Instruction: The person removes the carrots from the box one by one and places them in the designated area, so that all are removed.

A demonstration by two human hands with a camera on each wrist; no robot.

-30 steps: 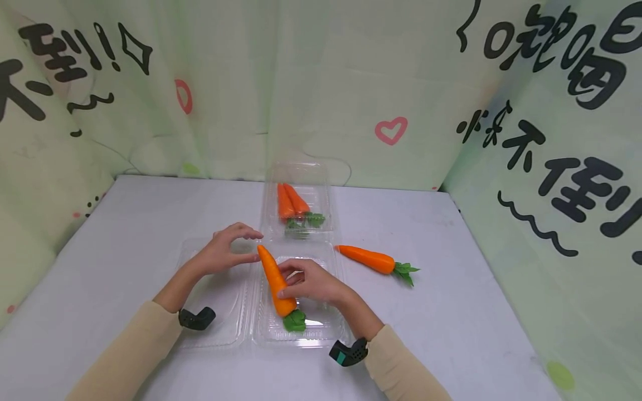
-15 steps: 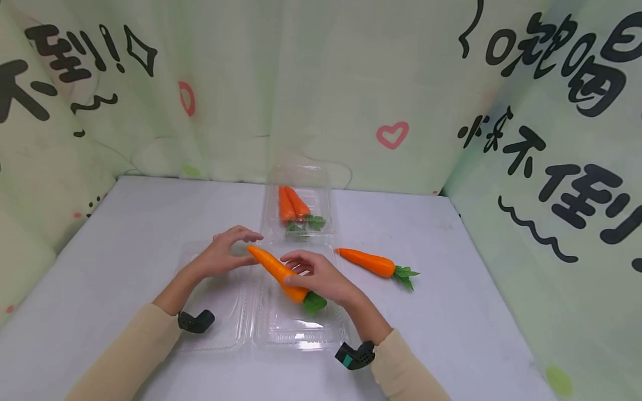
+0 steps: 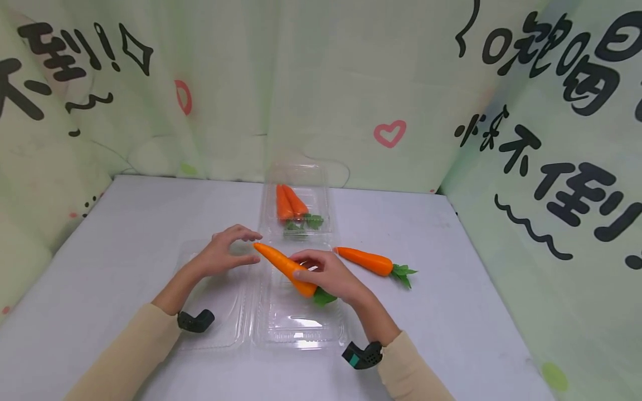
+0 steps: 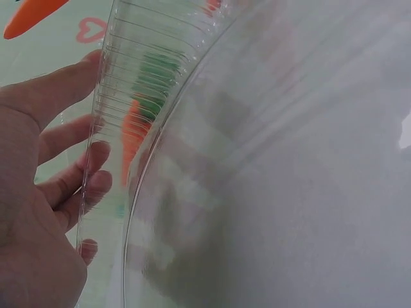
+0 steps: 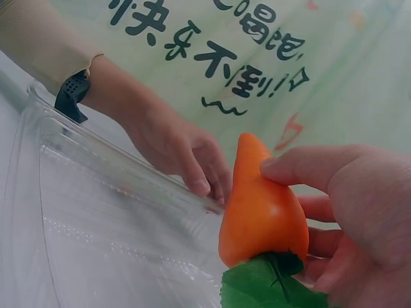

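Note:
My right hand (image 3: 331, 275) pinches an orange carrot (image 3: 283, 264) between thumb and fingers. The carrot slants over the clear plastic container (image 3: 301, 324), its tip toward my left hand and its green leaves lower right. In the right wrist view the thumb presses on the carrot (image 5: 263, 218). My left hand (image 3: 224, 256) has thumb and fingers spread apart near the container's far-left part, close to the carrot's tip. In the left wrist view its fingers overlap the clear plastic edge (image 4: 96, 128); I cannot tell whether they touch it.
Another carrot (image 3: 366, 260) lies on the white table (image 3: 426, 334), right of the container. Behind stands a second clear container (image 3: 323, 195) with carrots (image 3: 291, 203) inside. The near container's lid (image 3: 228, 320) lies folded out to the left. Printed curtains (image 3: 321, 83) surround the table.
My right hand has shifted right and slightly farther away. The carrot has turned, its leafy end swinging rightward and away from me. My left hand stays nearly still.

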